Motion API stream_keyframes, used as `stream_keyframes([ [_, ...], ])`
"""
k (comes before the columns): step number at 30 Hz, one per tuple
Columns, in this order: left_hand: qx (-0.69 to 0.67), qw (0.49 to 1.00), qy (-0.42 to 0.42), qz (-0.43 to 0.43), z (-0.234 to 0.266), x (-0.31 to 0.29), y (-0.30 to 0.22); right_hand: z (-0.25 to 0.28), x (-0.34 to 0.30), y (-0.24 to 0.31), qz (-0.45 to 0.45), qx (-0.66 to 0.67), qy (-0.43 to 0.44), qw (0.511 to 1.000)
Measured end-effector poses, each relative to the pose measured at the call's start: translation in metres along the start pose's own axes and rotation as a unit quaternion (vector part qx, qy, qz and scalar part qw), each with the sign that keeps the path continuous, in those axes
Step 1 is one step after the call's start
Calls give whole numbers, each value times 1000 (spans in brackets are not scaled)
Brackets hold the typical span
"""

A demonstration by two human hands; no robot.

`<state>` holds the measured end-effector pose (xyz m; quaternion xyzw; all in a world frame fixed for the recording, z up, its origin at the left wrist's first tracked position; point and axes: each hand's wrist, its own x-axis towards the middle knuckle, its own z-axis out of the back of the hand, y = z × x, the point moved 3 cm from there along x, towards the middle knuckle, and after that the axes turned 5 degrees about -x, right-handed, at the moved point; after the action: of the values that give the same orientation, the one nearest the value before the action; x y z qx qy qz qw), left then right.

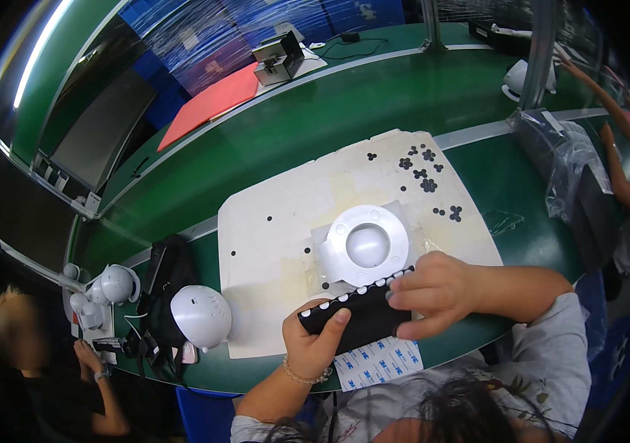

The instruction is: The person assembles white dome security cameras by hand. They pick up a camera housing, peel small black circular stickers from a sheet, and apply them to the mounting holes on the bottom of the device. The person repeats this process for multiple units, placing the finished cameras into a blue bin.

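A black sheet [363,319] with a row of white round spots along its upper edge is gripped in my left hand [309,341], thumb on its face. At the sheet's right end the fingers of my right hand [433,292] are closed on it. A small dark spot shows by those fingertips; I cannot tell whether it is loose. Just beyond the sheet, a white ring-shaped housing [336,247] with a domed centre lies on clear plastic. Small black round pads [429,185] lie scattered on the pale cardboard [271,295], mostly at its far right.
Beneath the black sheet lies a printed white backing sheet [378,365]. A white domed device [201,317] stands at the left, beside black cases and cables [156,317]. Plastic-wrapped material [570,155] sits at the right. Other people work on both sides; a metal post [539,59] rises far right.
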<state>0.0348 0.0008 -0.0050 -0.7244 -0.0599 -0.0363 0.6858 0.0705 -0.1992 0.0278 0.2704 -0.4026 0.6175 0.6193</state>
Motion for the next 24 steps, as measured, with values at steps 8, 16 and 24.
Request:
stream_keyframes([
  [8, 316, 881, 42, -349, -10, 2, -23, 11, 7, -23, -284, 206, -142, 925],
  [16, 347, 860, 152, -342, -11, 0, -18, -1, 10, -61, -494, 295, -31, 818],
  [24, 345, 855, 155, -354, -9, 1, -11, -4, 8, -62, -479, 288, -27, 829],
])
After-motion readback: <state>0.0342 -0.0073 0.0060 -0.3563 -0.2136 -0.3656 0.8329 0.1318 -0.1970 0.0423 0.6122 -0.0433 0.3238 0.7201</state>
